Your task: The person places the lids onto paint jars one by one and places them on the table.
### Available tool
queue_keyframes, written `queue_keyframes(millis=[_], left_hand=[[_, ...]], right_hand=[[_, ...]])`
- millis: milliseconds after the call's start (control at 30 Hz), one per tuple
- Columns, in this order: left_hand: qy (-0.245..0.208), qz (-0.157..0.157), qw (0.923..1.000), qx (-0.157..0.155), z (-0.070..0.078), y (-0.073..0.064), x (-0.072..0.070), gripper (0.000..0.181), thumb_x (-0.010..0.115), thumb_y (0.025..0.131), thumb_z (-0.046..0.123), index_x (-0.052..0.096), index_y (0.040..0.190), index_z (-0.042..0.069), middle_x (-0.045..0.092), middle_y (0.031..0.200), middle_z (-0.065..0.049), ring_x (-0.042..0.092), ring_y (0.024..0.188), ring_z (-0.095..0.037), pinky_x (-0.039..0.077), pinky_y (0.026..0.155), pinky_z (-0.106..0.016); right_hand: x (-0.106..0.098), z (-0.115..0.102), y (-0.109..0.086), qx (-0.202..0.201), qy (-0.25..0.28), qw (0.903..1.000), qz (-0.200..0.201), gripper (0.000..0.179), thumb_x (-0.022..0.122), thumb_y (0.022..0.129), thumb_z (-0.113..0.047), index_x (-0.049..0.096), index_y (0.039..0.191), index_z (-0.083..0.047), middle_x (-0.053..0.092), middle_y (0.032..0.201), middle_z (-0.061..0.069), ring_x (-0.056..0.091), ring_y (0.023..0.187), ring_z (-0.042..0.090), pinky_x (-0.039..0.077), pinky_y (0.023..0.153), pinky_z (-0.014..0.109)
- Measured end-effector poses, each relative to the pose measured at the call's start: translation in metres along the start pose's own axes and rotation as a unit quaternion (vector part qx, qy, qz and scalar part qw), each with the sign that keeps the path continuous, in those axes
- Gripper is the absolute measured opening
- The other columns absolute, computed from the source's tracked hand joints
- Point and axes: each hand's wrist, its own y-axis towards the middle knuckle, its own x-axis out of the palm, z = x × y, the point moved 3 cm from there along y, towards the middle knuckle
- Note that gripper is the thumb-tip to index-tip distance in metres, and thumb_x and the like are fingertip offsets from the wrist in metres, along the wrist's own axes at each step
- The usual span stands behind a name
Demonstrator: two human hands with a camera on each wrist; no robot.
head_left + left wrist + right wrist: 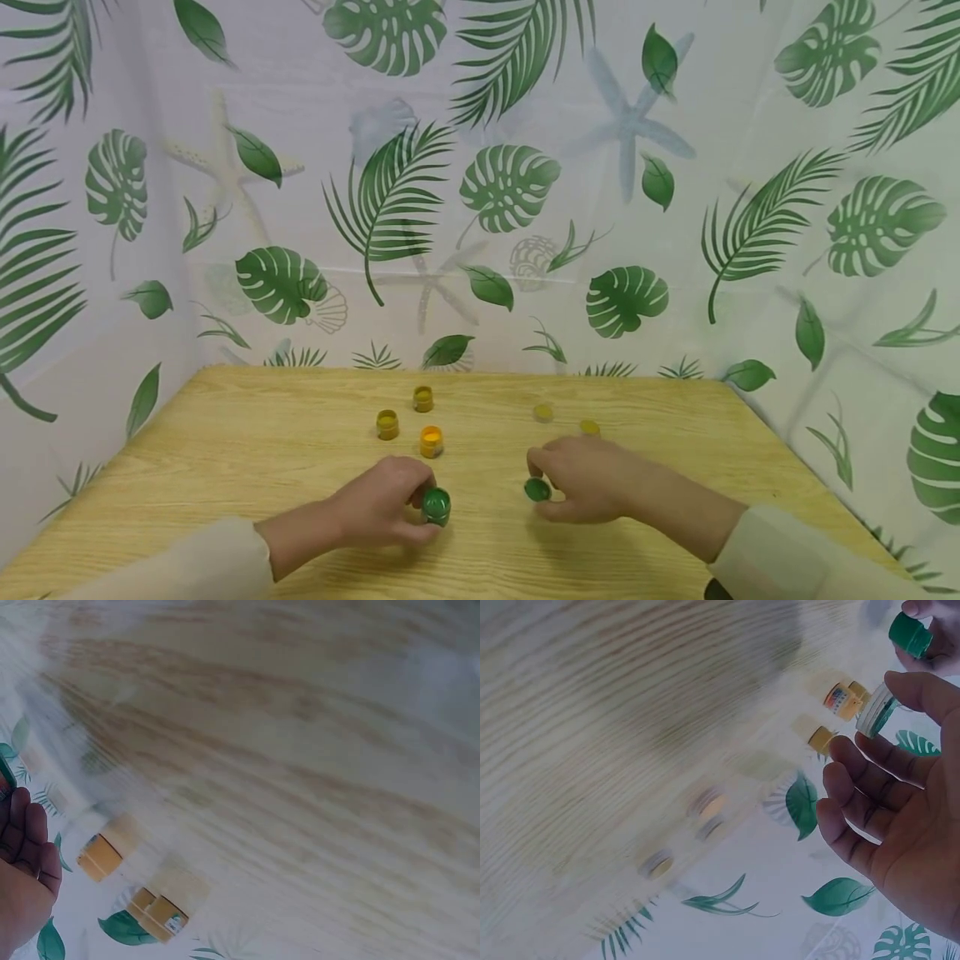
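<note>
A small open jar of green paint (436, 507) is held between the thumb and fingers of my left hand (378, 504). Across from it, my right hand (592, 479) pinches a round lid (537, 489) with green on its inner face, apart from the jar. The right wrist view shows the lid (876, 712) between thumb and fingertips, with the green jar (910, 634) in the other hand beyond. Only a sliver of the jar (6, 776) shows beside my left fingers in the left wrist view.
Beyond my left hand stand an open orange paint jar (431, 442) and two dark-yellow ones (387, 425). Yellowish lids (543, 412) lie past my right hand; the right wrist view shows three. The wooden table (247, 450) meets a leaf-patterned sheet (517, 333) behind.
</note>
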Motion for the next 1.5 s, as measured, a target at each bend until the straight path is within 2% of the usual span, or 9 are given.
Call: queue_keyframes(millis=[433, 600, 1033, 1300, 1500], left_hand=[[-0.014, -0.025, 0.9995, 0.015, 0.015, 0.018, 0.013, 0.022, 0.076, 0.084, 0.030, 0.061, 0.089, 0.014, 0.057, 0.080, 0.011, 0.050, 0.071, 0.003, 0.046, 0.067, -0.013], [-0.007, -0.023, 0.9995, 0.020, 0.020, 0.024, 0.017, 0.022, 0.077, 0.083, 0.029, 0.060, 0.088, 0.015, 0.055, 0.079, 0.011, 0.048, 0.071, 0.003, 0.045, 0.066, -0.012], [-0.037, -0.034, 0.9987, -0.009, 0.029, 0.030, 0.022, 0.022, 0.079, 0.080, 0.023, 0.061, 0.088, 0.015, 0.055, 0.078, 0.012, 0.048, 0.070, 0.002, 0.045, 0.066, -0.014], [-0.041, -0.032, 0.9985, -0.014, 0.031, 0.032, 0.025, 0.022, 0.079, 0.078, 0.023, 0.061, 0.086, 0.016, 0.055, 0.076, 0.013, 0.048, 0.068, 0.003, 0.045, 0.064, -0.014], [-0.047, -0.024, 0.9986, -0.011, 0.031, 0.035, 0.022, 0.024, 0.080, 0.077, 0.024, 0.062, 0.091, 0.017, 0.056, 0.076, 0.013, 0.050, 0.069, 0.002, 0.045, 0.065, -0.014]], right_hand=[[-0.008, -0.024, 0.008, -0.032, -0.027, 0.9990, 0.014, 0.027, 0.069, 0.087, -0.042, 0.060, 0.101, -0.020, 0.057, 0.083, -0.011, 0.052, 0.072, 0.004, 0.047, 0.065, 0.027], [-0.011, -0.032, 0.010, -0.050, -0.024, 0.9984, 0.013, 0.027, 0.068, 0.088, -0.042, 0.060, 0.101, -0.020, 0.059, 0.085, -0.010, 0.053, 0.074, 0.004, 0.048, 0.067, 0.026], [-0.014, -0.046, 0.016, -0.074, -0.003, 0.9973, 0.002, 0.023, 0.067, 0.089, -0.039, 0.060, 0.100, -0.020, 0.057, 0.082, -0.011, 0.050, 0.070, 0.002, 0.046, 0.065, 0.023], [-0.012, -0.051, 0.020, -0.082, 0.001, 0.9966, -0.006, 0.021, 0.067, 0.089, -0.038, 0.059, 0.099, -0.021, 0.055, 0.082, -0.013, 0.050, 0.071, 0.002, 0.046, 0.066, 0.022], [-0.012, -0.052, 0.022, -0.094, -0.003, 0.9956, 0.001, 0.022, 0.067, 0.090, -0.038, 0.059, 0.100, -0.021, 0.052, 0.080, -0.014, 0.048, 0.068, 0.002, 0.043, 0.062, 0.021]])
